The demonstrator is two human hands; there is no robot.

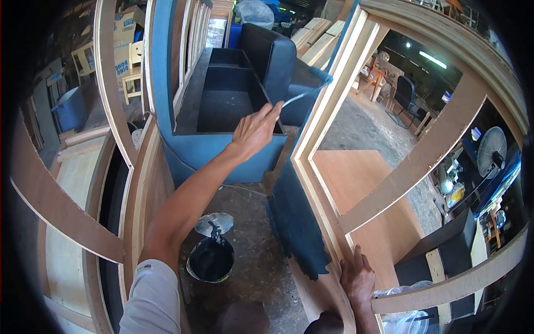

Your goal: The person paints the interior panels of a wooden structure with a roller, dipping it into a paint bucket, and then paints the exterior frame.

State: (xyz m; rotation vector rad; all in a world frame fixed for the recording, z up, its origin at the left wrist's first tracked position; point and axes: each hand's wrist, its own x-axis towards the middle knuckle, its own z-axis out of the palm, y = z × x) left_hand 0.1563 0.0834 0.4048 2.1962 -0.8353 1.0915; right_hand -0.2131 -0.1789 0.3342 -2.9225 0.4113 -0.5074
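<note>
My left hand (257, 132) reaches forward, its fingers closed around the pale handle of a paintbrush (295, 99). The brush's blue-stained end is at the inner edge of the tall wooden frame (320, 119). Dark blue paint (295, 222) covers part of the frame's side panel, with a ragged lower edge over bare wood. My right hand (357, 274) rests on the frame's lower part, fingers stretched out and holding nothing visible. An open paint can (211, 259) stands on the floor below my left forearm, its paint-smeared lid (214, 224) beside it.
A blue-painted box unit (231, 158) with dark compartments stands ahead, beside a dark padded seat (268, 53). Another curved wooden frame (72, 225) is close on the left. A plywood sheet (361, 172), a fan (492, 151) and a black chair (406, 92) are on the right.
</note>
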